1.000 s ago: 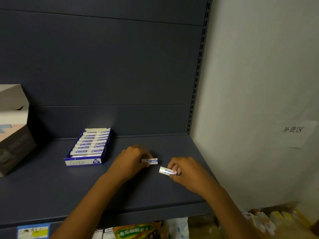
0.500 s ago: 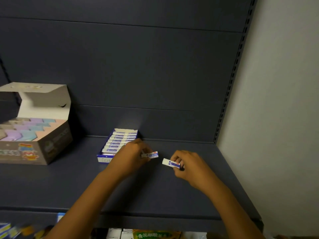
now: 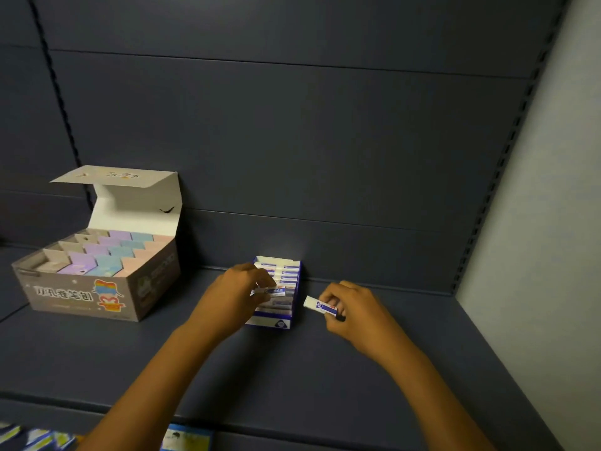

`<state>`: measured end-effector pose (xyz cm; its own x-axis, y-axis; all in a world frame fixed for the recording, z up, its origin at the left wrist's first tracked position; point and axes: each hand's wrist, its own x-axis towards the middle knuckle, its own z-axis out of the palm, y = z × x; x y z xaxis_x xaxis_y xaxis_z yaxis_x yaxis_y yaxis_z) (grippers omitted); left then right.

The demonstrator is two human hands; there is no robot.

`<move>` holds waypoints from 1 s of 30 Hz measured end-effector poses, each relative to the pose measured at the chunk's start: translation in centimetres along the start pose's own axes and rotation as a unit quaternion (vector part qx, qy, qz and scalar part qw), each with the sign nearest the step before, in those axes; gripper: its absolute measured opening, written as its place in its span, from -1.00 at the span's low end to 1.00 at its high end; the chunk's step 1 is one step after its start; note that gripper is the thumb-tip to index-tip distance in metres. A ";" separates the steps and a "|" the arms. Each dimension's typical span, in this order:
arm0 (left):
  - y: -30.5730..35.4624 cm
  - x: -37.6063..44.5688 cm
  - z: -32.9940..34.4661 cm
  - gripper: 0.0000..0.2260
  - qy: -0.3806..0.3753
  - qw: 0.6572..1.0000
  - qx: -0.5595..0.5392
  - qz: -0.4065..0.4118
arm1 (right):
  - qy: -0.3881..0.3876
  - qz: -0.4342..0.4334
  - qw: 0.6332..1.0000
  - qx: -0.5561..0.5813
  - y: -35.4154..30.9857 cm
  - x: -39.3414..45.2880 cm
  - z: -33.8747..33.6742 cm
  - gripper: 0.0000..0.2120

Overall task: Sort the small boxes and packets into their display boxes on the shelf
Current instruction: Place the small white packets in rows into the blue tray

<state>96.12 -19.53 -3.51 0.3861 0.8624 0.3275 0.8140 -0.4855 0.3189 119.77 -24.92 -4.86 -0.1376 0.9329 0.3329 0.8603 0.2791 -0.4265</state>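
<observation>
My left grip (image 3: 242,292) pinches a white-and-blue eraser (image 3: 276,291), long axis pointing rightward; my right grip (image 3: 353,307) holds another eraser (image 3: 320,306) pointing left.

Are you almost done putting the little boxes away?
Nearly. The blue display box already holds a row of small boxes. The left hand holds one small box over that row, and the right hand pinches another beside it. No other loose ones show on the shelf.
</observation>
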 end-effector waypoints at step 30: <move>-5.3 3.7 -0.8 -0.77 -0.190 0.977 0.061 0.077 | -0.105 0.044 0.991 -0.070 -4.6 6.3 4.7 -0.67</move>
<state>92.85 -13.93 -3.26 0.6215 0.7834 0.0021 0.7710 -0.6122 0.1757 112.61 -19.22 -4.74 -0.1452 0.9832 0.1109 0.9315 0.1737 -0.3198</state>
